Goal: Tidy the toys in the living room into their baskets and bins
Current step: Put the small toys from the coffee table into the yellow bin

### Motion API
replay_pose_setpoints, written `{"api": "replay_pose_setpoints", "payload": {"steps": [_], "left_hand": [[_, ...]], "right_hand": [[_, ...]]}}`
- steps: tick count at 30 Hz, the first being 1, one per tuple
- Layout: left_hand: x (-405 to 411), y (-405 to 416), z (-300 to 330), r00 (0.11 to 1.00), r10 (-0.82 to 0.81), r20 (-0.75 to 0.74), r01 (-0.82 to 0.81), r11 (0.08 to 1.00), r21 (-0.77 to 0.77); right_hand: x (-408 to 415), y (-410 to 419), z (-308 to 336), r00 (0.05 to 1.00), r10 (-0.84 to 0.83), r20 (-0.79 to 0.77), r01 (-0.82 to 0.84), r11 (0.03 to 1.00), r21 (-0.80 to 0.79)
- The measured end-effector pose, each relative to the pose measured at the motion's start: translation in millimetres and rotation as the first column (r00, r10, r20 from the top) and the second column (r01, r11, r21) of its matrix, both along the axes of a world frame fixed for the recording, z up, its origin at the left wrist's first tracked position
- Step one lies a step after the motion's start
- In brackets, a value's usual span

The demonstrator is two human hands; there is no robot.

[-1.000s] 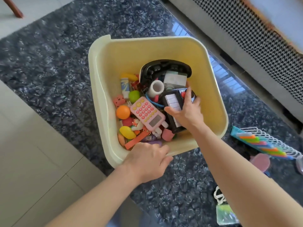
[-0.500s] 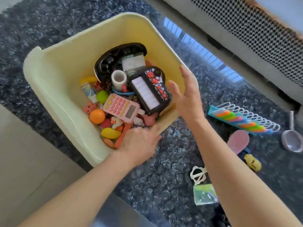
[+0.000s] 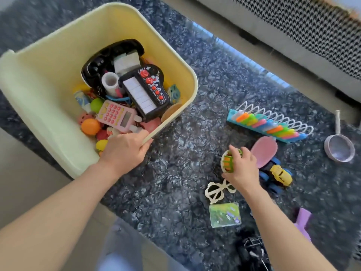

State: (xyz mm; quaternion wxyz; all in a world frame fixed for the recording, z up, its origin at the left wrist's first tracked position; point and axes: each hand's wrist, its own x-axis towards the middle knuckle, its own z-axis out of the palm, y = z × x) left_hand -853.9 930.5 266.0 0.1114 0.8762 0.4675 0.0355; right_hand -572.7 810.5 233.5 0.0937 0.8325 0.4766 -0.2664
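Note:
A pale yellow bin (image 3: 48, 79) stands on the dark rug, filled with several toys: a black toy piano (image 3: 145, 90), a pink calculator (image 3: 117, 115), an orange ball (image 3: 90, 126). My left hand (image 3: 126, 151) grips the bin's near rim. My right hand (image 3: 241, 169) reaches down to the rug and curls round a small cream, green and orange toy (image 3: 228, 160). Loose toys lie around it: a pink paddle (image 3: 264, 150), a yellow and blue toy car (image 3: 278, 176), cream heart-shaped glasses (image 3: 215, 191) and a green card box (image 3: 224, 215).
A colourful toy rack (image 3: 267, 124) and a lilac toy pan (image 3: 340, 150) lie further right on the rug. A purple piece (image 3: 302, 222) and a dark toy (image 3: 252, 249) sit near the lower edge. A sofa with a houndstooth cover (image 3: 304, 30) runs along the top right.
My right hand left the bin's rim, swung right and down to the rug, and closed on the small toy. The view shifted right; my left hand keeps hold of the bin.

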Motion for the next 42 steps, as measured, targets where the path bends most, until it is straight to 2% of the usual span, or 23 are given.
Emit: {"api": "replay_pose_setpoints", "payload": {"steps": [2,4,8,10,12,13,16,18,22,26,31,35,38,42], "left_hand": [[0.2,0.2,0.9,1.0,0.01,-0.005,-0.01,1.0,0.012],[-0.5,1.2,0.5,0.999,0.033,-0.01,-0.033,0.999,0.022],[1.6,2.3,-1.8,0.996,0.085,0.015,-0.085,0.995,0.044],[-2.4,3.2,-0.2,0.994,0.109,0.032,-0.111,0.992,0.062],[-0.7,3.5,-1.0,0.994,0.105,0.028,-0.107,0.989,0.102],[-0.2,3.9,-2.2,0.994,0.108,0.021,-0.109,0.988,0.112],[-4.6,5.4,-5.0,0.993,0.122,0.005,-0.122,0.985,0.121],[-5.0,6.4,-7.3,0.991,0.129,0.034,-0.132,0.983,0.125],[-4.0,7.4,-6.7,0.989,0.135,0.066,-0.141,0.984,0.107],[-3.1,6.2,-4.5,0.99,0.134,0.048,-0.138,0.986,0.097],[-1.8,5.4,-4.3,0.988,0.144,0.059,-0.149,0.985,0.087],[-1.4,6.4,-1.8,0.989,0.141,0.045,-0.145,0.985,0.098],[-0.9,7.3,2.3,0.989,0.144,0.015,-0.145,0.982,0.118],[-1.1,7.8,6.2,0.994,0.111,-0.025,-0.105,0.981,0.162]], "right_hand": [[-1.5,9.2,4.7,0.997,-0.036,-0.071,0.043,0.993,0.109],[-7.8,28.7,22.4,0.98,-0.032,-0.195,0.092,0.948,0.306],[-29.9,85.4,89.6,0.95,0.101,-0.294,0.143,0.698,0.702],[-48.2,115.4,119.4,0.924,0.214,-0.316,0.13,0.602,0.788],[-59.5,138.8,133.9,0.902,0.305,-0.305,0.037,0.649,0.76],[-64.2,150.5,135.1,0.9,0.356,-0.251,-0.074,0.693,0.717],[-79.1,175.0,116.6,0.858,0.507,-0.08,-0.4,0.758,0.515],[-81.8,180.8,97.2,0.85,0.526,-0.041,-0.47,0.79,0.394],[-89.4,186.5,79.5,0.913,0.407,-0.04,-0.372,0.867,0.331],[-95.2,194.0,83.6,0.922,0.385,-0.024,-0.365,0.89,0.274],[-93.9,203.0,76.9,0.896,0.438,0.07,-0.439,0.853,0.281],[-85.6,191.0,76.4,0.867,0.492,0.083,-0.475,0.765,0.435],[-90.7,187.9,83.8,0.895,0.427,-0.13,-0.282,0.765,0.579],[-124.0,223.4,95.4,0.854,0.386,-0.348,-0.055,0.734,0.677]]}}
